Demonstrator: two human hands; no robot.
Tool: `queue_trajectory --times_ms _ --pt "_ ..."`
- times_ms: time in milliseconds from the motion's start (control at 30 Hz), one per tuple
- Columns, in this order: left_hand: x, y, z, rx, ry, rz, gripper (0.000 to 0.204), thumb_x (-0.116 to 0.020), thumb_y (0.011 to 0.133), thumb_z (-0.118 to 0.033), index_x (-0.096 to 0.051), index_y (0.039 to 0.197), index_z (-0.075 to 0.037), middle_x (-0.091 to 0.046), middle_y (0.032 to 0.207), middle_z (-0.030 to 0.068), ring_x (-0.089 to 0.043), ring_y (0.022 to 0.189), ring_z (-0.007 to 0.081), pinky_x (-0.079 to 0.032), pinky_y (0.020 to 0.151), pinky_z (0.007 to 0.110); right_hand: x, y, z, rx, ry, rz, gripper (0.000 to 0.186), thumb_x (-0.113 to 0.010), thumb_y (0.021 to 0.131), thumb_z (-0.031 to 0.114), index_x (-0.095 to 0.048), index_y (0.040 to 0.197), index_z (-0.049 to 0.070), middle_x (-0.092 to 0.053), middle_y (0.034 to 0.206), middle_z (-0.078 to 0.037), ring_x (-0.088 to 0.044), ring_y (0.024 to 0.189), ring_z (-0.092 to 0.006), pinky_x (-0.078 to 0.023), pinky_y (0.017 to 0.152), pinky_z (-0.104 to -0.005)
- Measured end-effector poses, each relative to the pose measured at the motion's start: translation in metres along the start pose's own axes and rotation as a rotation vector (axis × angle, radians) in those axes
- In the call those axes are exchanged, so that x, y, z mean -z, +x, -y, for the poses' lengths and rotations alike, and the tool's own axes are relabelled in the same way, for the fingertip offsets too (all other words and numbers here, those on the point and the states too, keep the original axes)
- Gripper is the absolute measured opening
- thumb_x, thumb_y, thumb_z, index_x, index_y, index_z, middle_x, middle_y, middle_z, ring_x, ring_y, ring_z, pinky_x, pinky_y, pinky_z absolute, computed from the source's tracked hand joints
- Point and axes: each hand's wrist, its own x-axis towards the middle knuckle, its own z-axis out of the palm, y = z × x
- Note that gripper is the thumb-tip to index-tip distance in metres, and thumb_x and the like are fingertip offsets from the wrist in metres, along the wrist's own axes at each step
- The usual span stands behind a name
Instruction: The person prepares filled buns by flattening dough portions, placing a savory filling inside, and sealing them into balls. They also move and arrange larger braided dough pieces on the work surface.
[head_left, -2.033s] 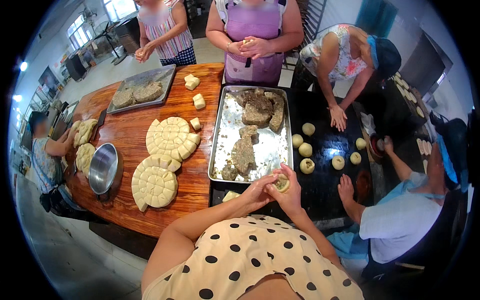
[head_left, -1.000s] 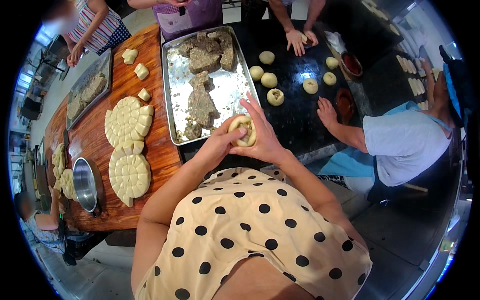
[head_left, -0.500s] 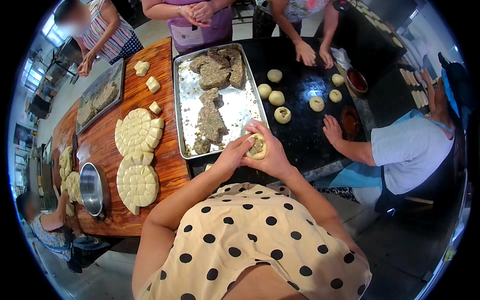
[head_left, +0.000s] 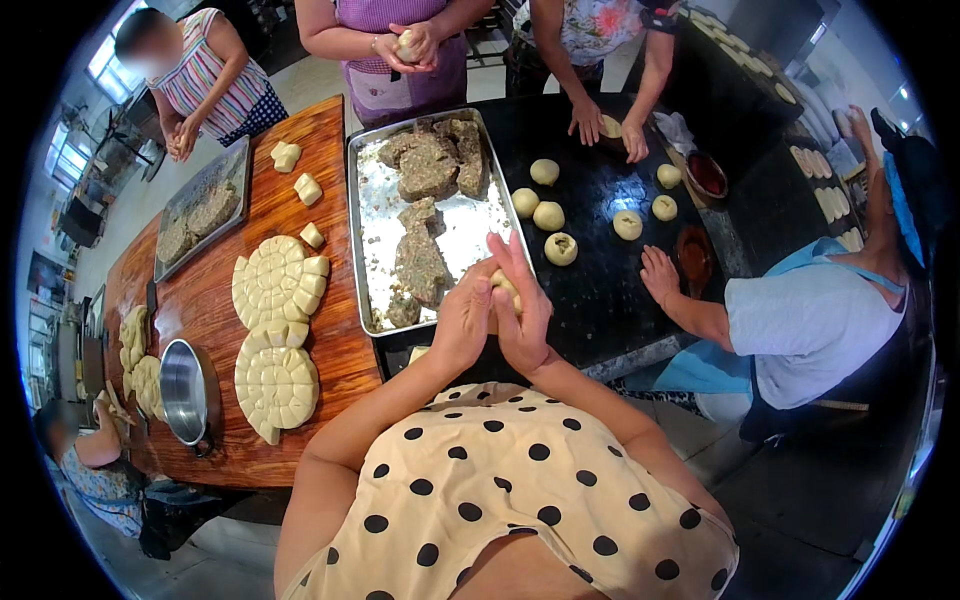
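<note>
A stuffed dough ball (head_left: 506, 287) is cupped between my two palms, mostly covered by them. My left hand (head_left: 466, 318) presses on its left side, the thumb up against it. From the right, my right hand (head_left: 524, 318) closes round it, fingers pointing up. Both hands are over the near right corner of a metal tray (head_left: 353, 240). That tray holds lumps of a brownish, speckled filling (head_left: 422, 258). Right of the tray, several round dough balls sit on the black worktop; the nearest one (head_left: 561, 249) has a puckered opening on top.
On the wooden table (head_left: 345, 345) at left lie rounds of cut dough pieces (head_left: 277, 385), a steel bowl (head_left: 183, 390) and a second filling tray (head_left: 205, 215). Co-workers stand around; one person's hand (head_left: 660, 274) rests on the worktop (head_left: 600, 320). Red-brown bowls (head_left: 706, 175) are at right.
My hands have turned more upright and closed over the dough, hiding its open filled side. Across the table, a co-worker in purple now holds dough; another presses a piece flat.
</note>
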Motion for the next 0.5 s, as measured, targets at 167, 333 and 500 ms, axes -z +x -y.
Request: queue_trajectory --times_ms 167,333,500 --pt "0.021 -0.001 -0.033 0.109 -0.358 0.127 0.1 -0.015 0.089 -0.081 0.001 0.158 -0.011 -0.02 0.161 0.0183 -0.025 0.147 0.0313 -0.021 0.119 0.04 0.003 0.008 0.007 0.136 -0.147 0.134 0.079 -0.081 0.08 0.039 -0.046 0.14 0.001 -0.046 0.146 -0.022 -0.043 0.136 -0.0403 -0.032 0.115 -0.0485" --pt "0.019 -0.002 -0.066 0.043 -0.542 0.055 0.103 -0.023 0.087 -0.084 0.009 0.158 -0.017 -0.016 0.163 0.0163 -0.026 0.147 0.0318 -0.017 0.12 0.04 -0.001 0.015 0.017 0.153 0.143 -0.045 0.024 -0.075 0.081 0.008 -0.061 0.1 0.004 -0.067 0.108 -0.013 -0.063 0.111 -0.0273 -0.04 0.111 -0.0479" --pt "0.011 0.006 -0.008 0.311 -0.949 -0.092 0.072 -0.029 0.102 -0.061 -0.037 0.147 -0.005 -0.044 0.148 0.0136 -0.041 0.137 0.0298 -0.032 0.115 0.045 -0.011 0.008 0.011 -0.1 0.293 -0.062 0.012 -0.067 0.084 0.002 -0.061 0.094 0.004 -0.068 0.106 -0.012 -0.062 0.107 -0.0219 -0.038 0.111 -0.0442"
